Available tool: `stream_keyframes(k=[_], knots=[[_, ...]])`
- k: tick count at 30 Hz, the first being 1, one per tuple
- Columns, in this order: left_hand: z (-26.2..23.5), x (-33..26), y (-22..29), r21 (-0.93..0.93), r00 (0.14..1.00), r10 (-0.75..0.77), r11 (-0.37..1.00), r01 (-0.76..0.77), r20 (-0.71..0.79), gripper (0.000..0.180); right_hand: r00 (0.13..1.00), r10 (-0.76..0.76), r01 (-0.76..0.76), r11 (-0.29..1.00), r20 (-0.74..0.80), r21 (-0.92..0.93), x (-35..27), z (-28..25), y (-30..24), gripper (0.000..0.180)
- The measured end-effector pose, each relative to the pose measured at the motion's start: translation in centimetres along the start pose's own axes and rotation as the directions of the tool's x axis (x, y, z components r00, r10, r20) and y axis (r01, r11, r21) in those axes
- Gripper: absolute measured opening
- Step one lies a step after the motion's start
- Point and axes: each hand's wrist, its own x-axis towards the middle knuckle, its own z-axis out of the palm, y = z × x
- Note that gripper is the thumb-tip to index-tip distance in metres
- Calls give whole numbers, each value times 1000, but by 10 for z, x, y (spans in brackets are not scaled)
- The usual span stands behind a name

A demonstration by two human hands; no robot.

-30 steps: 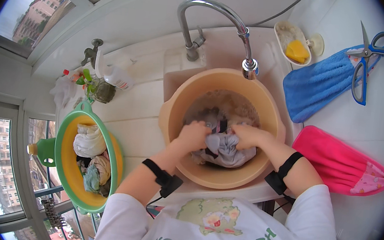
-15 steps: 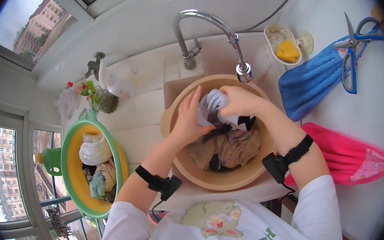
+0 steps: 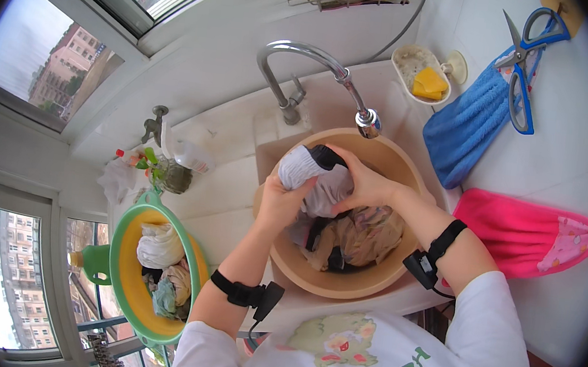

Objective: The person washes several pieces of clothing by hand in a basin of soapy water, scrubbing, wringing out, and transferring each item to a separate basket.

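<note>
Head: grey garment (image 3: pixel 329 192); black patch (image 3: pixel 327 157) now uppermost

Left fingers (image 3: pixel 301 192) and right fingers (image 3: pixel 349 161) around a grey-and-black garment (image 3: pixel 326 185) over a tan basin (image 3: pixel 392 158)

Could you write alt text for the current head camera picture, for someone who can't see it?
A person's left hand and right hand hold a light grey garment over a tan basin of laundry, beside a curved chrome faucet. At left is a green-and-yellow tub of clothes; at right, a blue towel, pink towel and scissors.
</note>
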Motion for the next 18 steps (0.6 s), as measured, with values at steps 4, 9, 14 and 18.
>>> stream_keyframes(k=[4,9,14,18], knots=[[-24,-2,25,-118,998,41,992,-35,45,20,932,218,-243,969,291,53,10,-11,-4,74],[-38,7,20,-101,961,-115,991,93,-249,17,928,371,-371,922,-17,-115,19,-23,-17,33],[-12,-13,-13,187,985,169,969,-159,-37,47,775,569,-540,371,274,756,30,-7,-55,42],[20,-33,-14,468,932,297,806,-362,209,67,656,747,-557,383,108,737,32,24,-67,48]])
